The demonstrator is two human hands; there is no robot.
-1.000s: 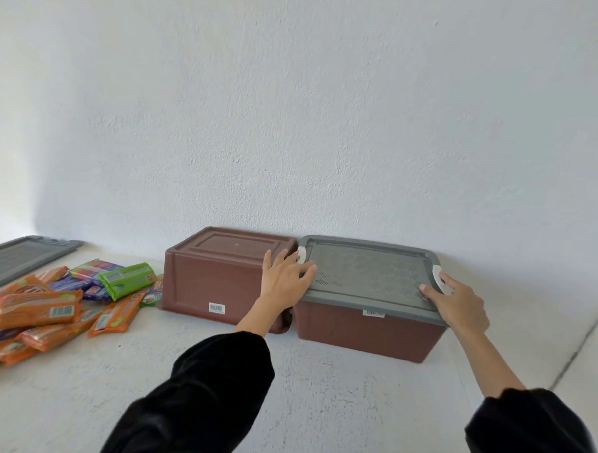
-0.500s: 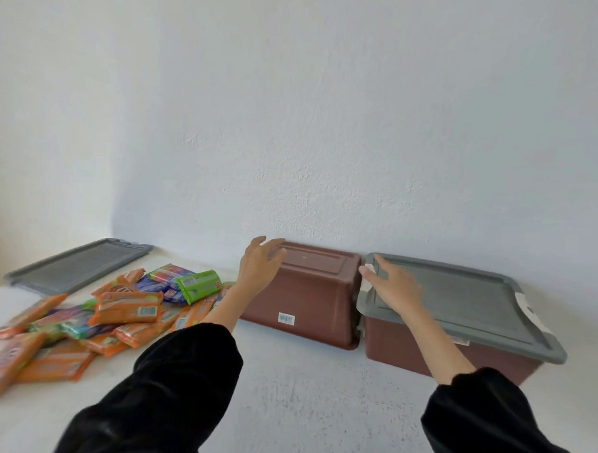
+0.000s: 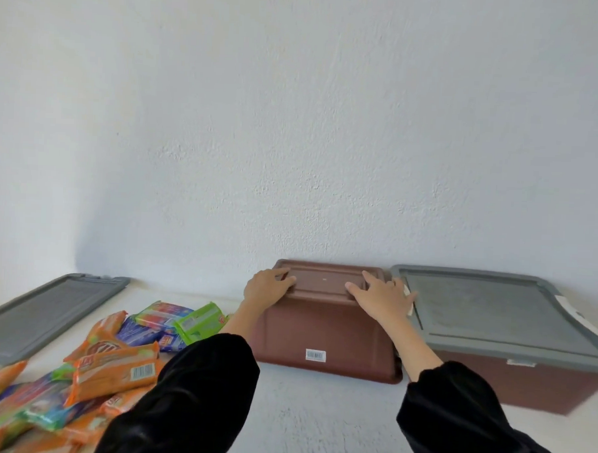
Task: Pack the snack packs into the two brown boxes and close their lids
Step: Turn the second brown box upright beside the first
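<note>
Two brown boxes stand side by side at the far edge of the white bench (image 3: 316, 419), against the white wall (image 3: 295, 123). The middle box (image 3: 324, 330) lies upside down, its base facing up and a barcode sticker (image 3: 315, 355) on its near wall. Just to its right, touching or nearly so, the right box (image 3: 523, 383) sits upright with a grey lid (image 3: 492, 313) on it; a white latch (image 3: 574, 315) shows at that lid's right end.

Both hands are on the upturned middle box. The left hand (image 3: 269, 288) lies over the far left corner of the base, its fingers (image 3: 286, 280) close together and lightly bent, lying on the top surface rather than clamped round anything. The right hand (image 3: 382, 295) lies over the far right corner, its fingers (image 3: 356, 288) apart and nearly straight, flat on the base beside the edge of the grey lid. Black sleeves (image 3: 187, 392) cover both forearms.

The snack packs (image 3: 113, 369) lie in a loose heap on the bench at the near left, outside both boxes: mostly orange wrappers, some blue ones, and a green pack (image 3: 201, 321) nearest the middle box. A second lid (image 3: 43, 311), also grey, lies flat on the bench at the far left, beyond the heap.
</note>
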